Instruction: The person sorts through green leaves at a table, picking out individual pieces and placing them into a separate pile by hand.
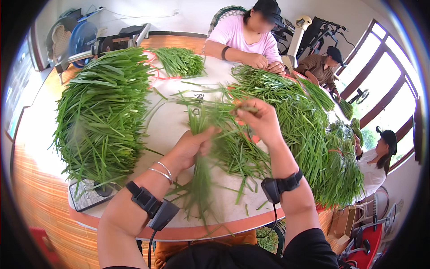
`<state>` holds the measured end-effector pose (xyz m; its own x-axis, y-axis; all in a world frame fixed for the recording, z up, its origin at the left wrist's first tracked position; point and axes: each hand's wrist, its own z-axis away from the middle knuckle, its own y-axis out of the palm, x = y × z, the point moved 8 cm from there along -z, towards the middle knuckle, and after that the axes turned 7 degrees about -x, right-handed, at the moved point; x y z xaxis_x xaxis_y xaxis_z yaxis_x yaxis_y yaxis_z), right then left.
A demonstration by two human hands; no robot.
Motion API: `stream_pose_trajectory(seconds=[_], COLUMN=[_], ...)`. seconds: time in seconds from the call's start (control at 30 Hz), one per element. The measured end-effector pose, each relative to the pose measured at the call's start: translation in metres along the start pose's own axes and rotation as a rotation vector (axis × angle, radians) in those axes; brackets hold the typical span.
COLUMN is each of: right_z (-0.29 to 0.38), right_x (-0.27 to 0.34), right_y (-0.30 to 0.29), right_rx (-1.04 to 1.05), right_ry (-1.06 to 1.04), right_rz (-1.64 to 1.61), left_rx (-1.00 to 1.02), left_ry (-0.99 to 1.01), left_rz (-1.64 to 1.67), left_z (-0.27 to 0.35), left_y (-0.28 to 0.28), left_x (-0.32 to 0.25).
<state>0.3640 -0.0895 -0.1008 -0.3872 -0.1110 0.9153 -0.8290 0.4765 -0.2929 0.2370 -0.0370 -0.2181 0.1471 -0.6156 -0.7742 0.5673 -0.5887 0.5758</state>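
My left hand (189, 148) grips a bunch of garlic chives (201, 181) around its middle, and the leaves hang down blurred toward the table's front edge. Above the fist, the other end of the bunch points away from me. Just right of it, my right hand (260, 121) is raised with thumb and fingers pinched on a small brownish-green scrap (247, 109), perhaps plant trimmings. Beneath and between both hands lies a loose heap of chives (238, 151) on the white table (164, 124).
A tall stack of chives (104, 114) stands at left, beside a phone (89, 195). A smaller pile (179, 62) lies near pink ties (156, 72). A large heap (295, 127) covers the right side. Across the table one person (248, 37) works; two others sit along the right.
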Motion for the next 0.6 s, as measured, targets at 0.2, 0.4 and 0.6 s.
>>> stream_pose_trajectory(seconds=[0.2,0.4,0.6], right_z=[0.042,-0.029,-0.097], right_x=[0.017,-0.046,-0.088], right_y=[0.039,-0.016,0.010], right_rx=[0.157,-0.043,0.010], right_ry=[-0.508,0.028,0.113], right_rz=[0.448,0.742,1.111], left_rx=[0.038,-0.150,-0.063], left_ry=[0.142,0.033,0.016], left_rz=[0.046,0.221,0.200], left_z=[0.003,-0.005,-0.011], left_y=[0.008,-0.005,-0.008], left_x=[-0.014,-0.001,0.003])
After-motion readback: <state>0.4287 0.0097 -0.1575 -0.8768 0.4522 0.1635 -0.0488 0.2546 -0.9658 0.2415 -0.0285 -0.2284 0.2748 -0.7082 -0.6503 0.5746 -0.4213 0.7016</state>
